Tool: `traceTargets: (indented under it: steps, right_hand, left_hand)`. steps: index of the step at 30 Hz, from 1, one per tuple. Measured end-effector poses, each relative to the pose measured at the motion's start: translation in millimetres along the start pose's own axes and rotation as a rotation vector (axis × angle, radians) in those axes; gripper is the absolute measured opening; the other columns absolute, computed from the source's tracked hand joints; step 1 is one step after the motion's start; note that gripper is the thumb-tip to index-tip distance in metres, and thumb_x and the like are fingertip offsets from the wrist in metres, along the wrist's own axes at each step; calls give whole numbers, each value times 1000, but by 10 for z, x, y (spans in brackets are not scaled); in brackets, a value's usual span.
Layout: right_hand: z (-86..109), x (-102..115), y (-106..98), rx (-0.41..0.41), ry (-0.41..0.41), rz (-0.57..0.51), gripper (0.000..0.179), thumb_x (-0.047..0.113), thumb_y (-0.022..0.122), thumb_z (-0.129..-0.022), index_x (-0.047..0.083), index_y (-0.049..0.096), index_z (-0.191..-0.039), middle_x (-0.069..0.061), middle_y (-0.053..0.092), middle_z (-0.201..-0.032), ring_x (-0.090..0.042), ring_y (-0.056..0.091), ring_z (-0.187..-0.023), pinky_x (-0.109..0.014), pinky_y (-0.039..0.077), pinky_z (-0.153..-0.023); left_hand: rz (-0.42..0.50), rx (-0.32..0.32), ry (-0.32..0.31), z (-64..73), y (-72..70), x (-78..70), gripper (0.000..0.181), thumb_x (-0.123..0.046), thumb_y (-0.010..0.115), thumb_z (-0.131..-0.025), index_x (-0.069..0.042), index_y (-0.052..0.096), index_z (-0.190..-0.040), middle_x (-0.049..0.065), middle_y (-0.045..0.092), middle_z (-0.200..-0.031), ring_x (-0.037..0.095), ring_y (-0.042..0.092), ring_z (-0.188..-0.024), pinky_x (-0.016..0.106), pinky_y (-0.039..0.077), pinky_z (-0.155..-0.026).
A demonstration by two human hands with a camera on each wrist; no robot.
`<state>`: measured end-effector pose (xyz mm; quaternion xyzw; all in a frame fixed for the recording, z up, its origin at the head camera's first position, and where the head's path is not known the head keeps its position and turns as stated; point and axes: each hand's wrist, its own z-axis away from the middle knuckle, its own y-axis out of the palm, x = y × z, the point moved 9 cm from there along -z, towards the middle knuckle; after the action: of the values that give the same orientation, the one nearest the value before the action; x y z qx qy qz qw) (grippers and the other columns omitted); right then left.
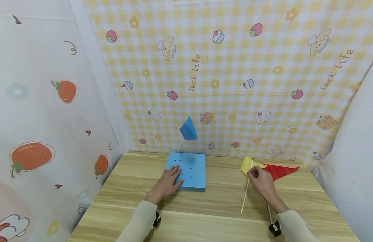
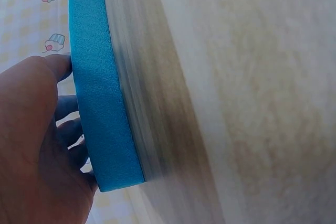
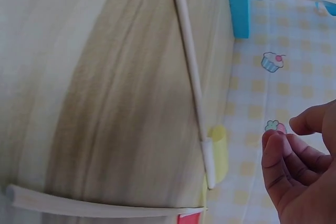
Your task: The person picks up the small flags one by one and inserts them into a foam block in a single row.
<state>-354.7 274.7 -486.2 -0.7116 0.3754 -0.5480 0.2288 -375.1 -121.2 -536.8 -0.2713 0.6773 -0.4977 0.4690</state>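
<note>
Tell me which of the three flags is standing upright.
The blue flag: its thin stick rises from the flat blue foam block, whereas the yellow flag and triangular red flag lie on the wooden table.

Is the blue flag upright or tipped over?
Upright: in the head view, the blue flag is at the top of a stick that rises from the blue block.

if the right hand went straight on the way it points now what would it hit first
The right hand would probably meet the yellow flag first, but depth is unclear: the right wrist view shows a gap between them, so it might pass above.
</note>
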Motion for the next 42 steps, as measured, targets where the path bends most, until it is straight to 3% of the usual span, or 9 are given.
traceTargets:
  steps: [12, 20, 42]
  right_hand:
    - [53, -141, 137, 48, 43, 32, 16, 15, 72, -96, 0, 68, -94, -9, 68, -79, -17, 56, -68, -26, 44, -59]
    - [107, -256, 239, 102, 115, 45, 19, 18, 73, -97, 2, 67, -89, -6, 65, -74, -16, 55, -63, -27, 43, -55]
    - [151, -391, 406, 152, 177, 80, 35, 28, 76, -94, 7, 62, -70, -3, 57, -62, -17, 50, -58, -29, 38, -51]
  left_hand:
    - [-6, -5, 3, 2, 9, 9, 63, -41, 51, -113, -4, 42, -164, 16, 32, -175, 39, 26, -164, 63, 21, -132]
    - [-9, -2, 5, 0, 8, 4, 64, -42, 50, -113, -5, 41, -164, 15, 31, -175, 38, 25, -164, 63, 21, -132]
    - [0, -10, 7, 12, -18, -10, 63, -42, 50, -114, -4, 42, -164, 16, 31, -175, 39, 26, -164, 63, 22, -132]
